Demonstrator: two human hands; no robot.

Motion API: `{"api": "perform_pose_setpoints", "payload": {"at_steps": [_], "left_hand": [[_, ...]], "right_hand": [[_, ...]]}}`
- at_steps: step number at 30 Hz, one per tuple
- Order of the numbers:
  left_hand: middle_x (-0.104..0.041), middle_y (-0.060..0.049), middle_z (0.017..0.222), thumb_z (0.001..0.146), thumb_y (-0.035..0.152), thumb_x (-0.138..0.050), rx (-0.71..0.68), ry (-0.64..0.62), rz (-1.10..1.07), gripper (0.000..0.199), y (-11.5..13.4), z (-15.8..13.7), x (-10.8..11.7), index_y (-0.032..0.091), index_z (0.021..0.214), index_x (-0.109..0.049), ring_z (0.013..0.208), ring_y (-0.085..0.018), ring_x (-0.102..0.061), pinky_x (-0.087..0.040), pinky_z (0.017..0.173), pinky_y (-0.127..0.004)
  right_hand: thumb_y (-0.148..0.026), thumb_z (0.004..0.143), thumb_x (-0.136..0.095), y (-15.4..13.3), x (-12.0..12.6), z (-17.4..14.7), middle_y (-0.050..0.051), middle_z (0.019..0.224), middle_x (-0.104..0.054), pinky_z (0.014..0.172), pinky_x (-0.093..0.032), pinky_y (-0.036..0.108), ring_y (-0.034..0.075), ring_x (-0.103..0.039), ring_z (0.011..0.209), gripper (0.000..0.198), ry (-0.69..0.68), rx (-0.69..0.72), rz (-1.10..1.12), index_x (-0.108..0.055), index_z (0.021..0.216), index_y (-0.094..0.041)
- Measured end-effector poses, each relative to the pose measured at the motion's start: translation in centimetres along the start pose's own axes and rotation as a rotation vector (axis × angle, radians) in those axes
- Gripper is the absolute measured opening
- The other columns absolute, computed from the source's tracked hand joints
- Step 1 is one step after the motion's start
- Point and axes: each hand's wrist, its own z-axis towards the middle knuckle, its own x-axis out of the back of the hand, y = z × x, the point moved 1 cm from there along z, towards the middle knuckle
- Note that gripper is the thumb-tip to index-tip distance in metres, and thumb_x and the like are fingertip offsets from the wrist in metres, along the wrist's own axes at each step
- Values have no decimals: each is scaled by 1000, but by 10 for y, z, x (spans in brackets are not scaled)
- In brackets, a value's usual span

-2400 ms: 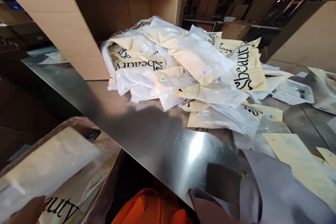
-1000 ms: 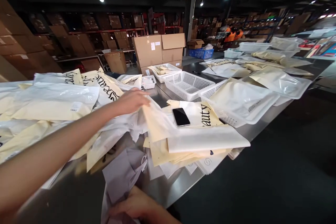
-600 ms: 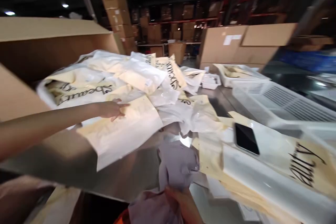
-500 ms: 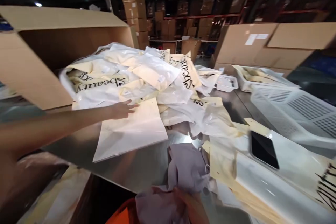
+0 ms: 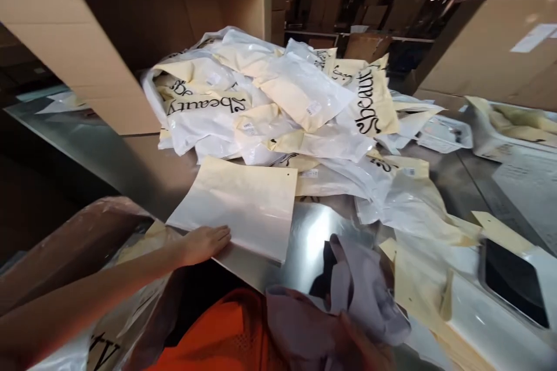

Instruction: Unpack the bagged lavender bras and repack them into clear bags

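Note:
My left hand (image 5: pixel 203 245) is at the near left edge of a stack of flat cream-and-clear plastic bags (image 5: pixel 243 206) on the metal table. Its fingers are pressed together over that edge, and the thumb is hidden. Low in the view, a soft greyish-mauve garment (image 5: pixel 304 324) is bunched up with loose straps or folds and a dark patch. Fingers of my right hand (image 5: pixel 363 345) are closed around its lower part. Behind the stack lies a heap of filled plastic bags (image 5: pixel 296 93) with black "beauty" lettering.
An open carton (image 5: pixel 108 64) lies on its side at the back left. On the right, a phone (image 5: pixel 513 281) rests on more bags, near a white basket (image 5: pixel 531 185) and a small white tray (image 5: pixel 446 133). A lined bin (image 5: pixel 108 226) with bags stands below the table's left edge.
My left hand has come from the far part of the flat stack to its near left edge. My right hand still holds the garment, which has shifted and spread. The view has tilted down.

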Motion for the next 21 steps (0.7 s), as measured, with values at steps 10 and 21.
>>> {"api": "perform_pose_setpoints", "payload": {"at_steps": [10, 21], "left_hand": [[-73, -4, 110, 97, 30, -46, 279, 271, -565, 17, 60, 58, 2, 21, 96, -60, 109, -21, -68, -57, 87, -33], [-76, -4, 93, 95, 16, -39, 51, 787, -316, 23, 123, 98, -5, 22, 102, -60, 89, -18, -73, -60, 77, -27]], "right_hand": [[-43, 42, -95, 9, -4, -20, 13, 86, -74, 74, -59, 43, 33, -71, 83, 50, -12, 221, -80, -76, 84, -25], [-50, 50, -92, 17, -51, -13, 13, 79, -74, 78, -57, 42, 30, -70, 78, 43, -271, 252, -74, -75, 74, -18]]}}
